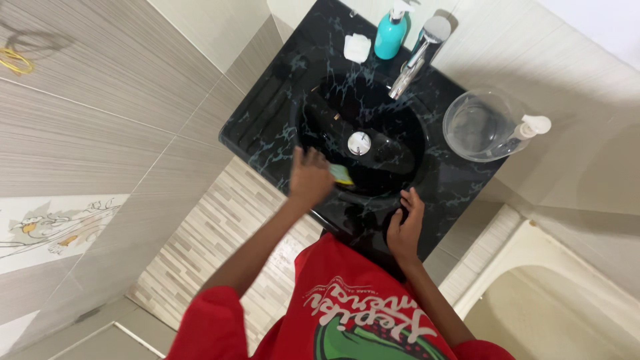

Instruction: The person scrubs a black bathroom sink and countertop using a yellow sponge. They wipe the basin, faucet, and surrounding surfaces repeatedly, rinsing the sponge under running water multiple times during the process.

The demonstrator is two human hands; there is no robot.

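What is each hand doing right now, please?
Left hand: closed on a yellow sponge inside the basin.
Right hand: open, resting on the sink's front edge, holding nothing.

Both arms extended forward, bare forearms.
Left hand (310, 177) curled, knuckles up, slightly blurred; right hand (405, 227) lower, fingers spread and pressed flat, wrist bent back.

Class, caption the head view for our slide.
Left hand scrubs black sink with yellow sponge; right hand grips its rim.
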